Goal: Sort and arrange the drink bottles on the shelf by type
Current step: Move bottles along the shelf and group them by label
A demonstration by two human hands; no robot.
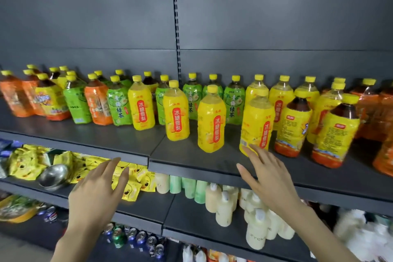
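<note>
While both hands are hovering at the front of the shelf point(187, 155), its drink bottles are standing upright in a loose, mixed row. Four yellow bottles point(176, 117) of pale drink are standing forward of the rest, and at least four more are lining up behind them on the right. Green bottles point(118, 106) are numbering at least seven, spreading from left of centre to the middle. Three dark tea bottles point(294, 130) with yellow labels and orange bases are showing plainly, one on the left and two at the front right. Orange bottles point(97, 102) are sitting at both ends, three on the left and at least three crowding the right edge. Caps in the back row are overlapping, so these counts may be running short.

The left hand point(100, 189) is holding nothing: its fingers are stretching out straight and slightly spread, just below the shelf's front edge, in front of the yellow snack packets point(25, 161) and the one metal bowl point(54, 175) on the shelf beneath. The right hand point(270, 176) is likewise lying flat and empty, fingers straight, its fingertips reaching the foot of the nearest yellow bottle point(258, 121), the rightmost of the front four.
</note>
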